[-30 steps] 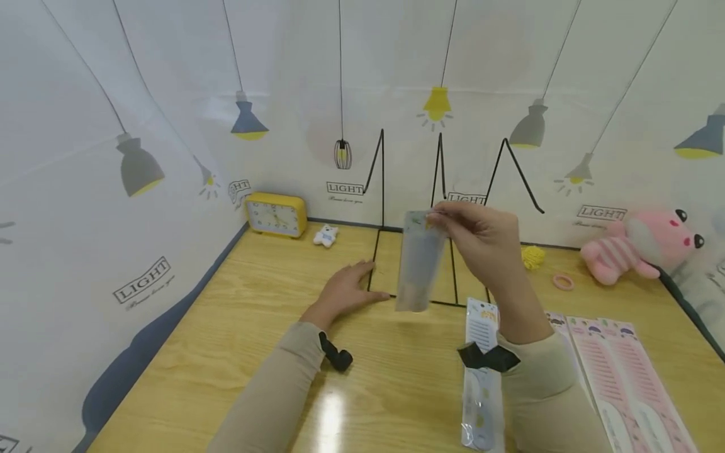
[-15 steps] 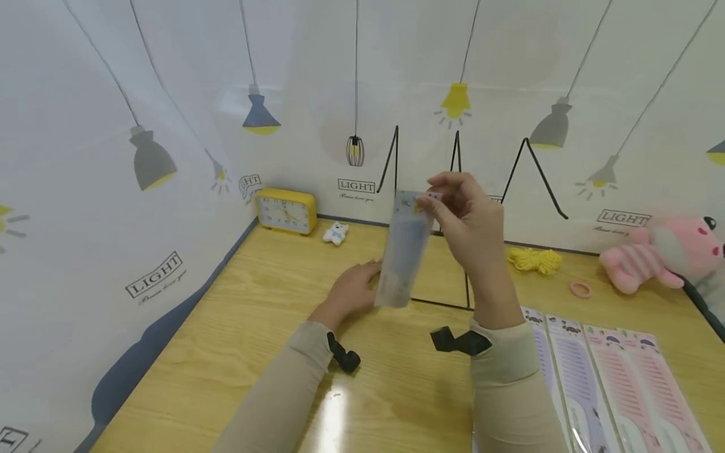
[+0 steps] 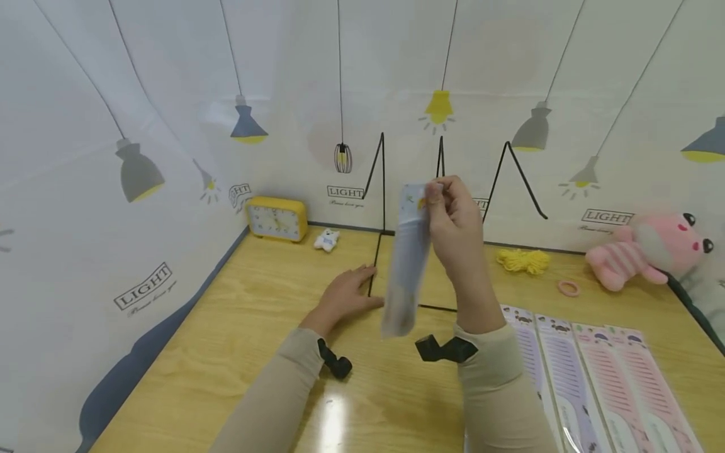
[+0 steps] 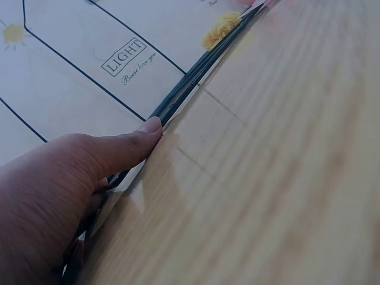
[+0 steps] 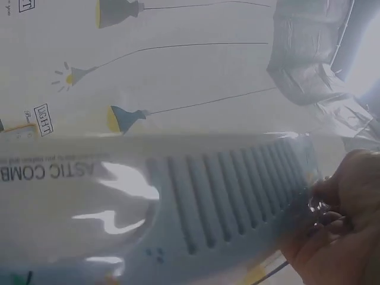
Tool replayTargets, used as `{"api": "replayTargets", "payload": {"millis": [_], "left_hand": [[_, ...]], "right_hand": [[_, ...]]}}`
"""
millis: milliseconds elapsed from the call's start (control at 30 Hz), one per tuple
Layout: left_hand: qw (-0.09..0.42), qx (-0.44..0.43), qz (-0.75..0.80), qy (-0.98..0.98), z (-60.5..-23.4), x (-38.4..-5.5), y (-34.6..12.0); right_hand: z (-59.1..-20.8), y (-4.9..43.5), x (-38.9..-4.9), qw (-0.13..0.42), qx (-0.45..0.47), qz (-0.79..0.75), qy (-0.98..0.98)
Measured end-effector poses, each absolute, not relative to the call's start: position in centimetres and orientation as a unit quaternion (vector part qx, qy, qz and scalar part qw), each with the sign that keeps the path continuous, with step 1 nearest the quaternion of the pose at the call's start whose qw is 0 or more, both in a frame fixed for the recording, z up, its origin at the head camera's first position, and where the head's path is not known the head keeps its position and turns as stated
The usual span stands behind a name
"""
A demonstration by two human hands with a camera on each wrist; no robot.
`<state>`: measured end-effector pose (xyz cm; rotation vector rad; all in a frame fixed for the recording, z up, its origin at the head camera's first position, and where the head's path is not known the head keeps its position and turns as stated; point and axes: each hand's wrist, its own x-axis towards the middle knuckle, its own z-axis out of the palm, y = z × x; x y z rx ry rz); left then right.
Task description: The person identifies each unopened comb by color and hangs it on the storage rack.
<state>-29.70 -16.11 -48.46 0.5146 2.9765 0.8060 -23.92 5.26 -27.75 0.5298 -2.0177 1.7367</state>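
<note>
My right hand (image 3: 455, 220) is raised above the wooden table (image 3: 255, 327) and pinches the top end of a packaged pale blue comb (image 3: 404, 264), which hangs down slightly tilted. In the right wrist view the comb (image 5: 196, 202) fills the frame in its clear wrapper, with my fingers (image 5: 332, 231) gripping its toothed end. My left hand (image 3: 345, 292) lies flat on the table with fingers straight, beside the front left corner of a black wire rack (image 3: 381, 189). In the left wrist view a fingertip (image 4: 148, 127) rests at the rack's base wire.
Several packaged combs (image 3: 589, 377) lie side by side at the front right. At the back stand a yellow clock (image 3: 276, 218), a small white bear (image 3: 326, 240), yellow yarn (image 3: 523, 260), a pink ring (image 3: 568, 288) and a pink plush toy (image 3: 651, 251). Patterned walls enclose the table.
My right hand has lifted the packaged comb higher and turned it more edge-on. The left hand has stayed on the table by the rack.
</note>
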Motion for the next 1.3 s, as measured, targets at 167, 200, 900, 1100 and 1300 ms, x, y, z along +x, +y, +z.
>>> {"api": "replayTargets", "payload": {"millis": [167,200,900,1100,1300], "left_hand": [[0.012,0.160,0.253,0.954,-48.5,-29.4,-16.2],[0.012,0.160,0.252,0.954,-48.5,-29.4,-16.2],[0.013,0.158,0.254,0.954,-48.0,-29.8,-16.0],[-0.001,0.182,0.258,0.949,-48.2,-29.9,-16.1],[-0.006,0.182,0.260,0.948,-48.3,-29.7,-16.2]], "right_hand": [[-27.8,4.1,-23.3,0.196,0.201,0.557,-0.782],[-27.8,3.9,-23.2,0.195,0.205,0.551,-0.785],[-29.4,1.6,-24.8,0.283,0.252,0.581,-0.720],[-30.2,0.5,-25.3,0.297,0.249,0.579,-0.717],[-30.6,0.3,-25.3,0.299,0.222,0.585,-0.720]]}}
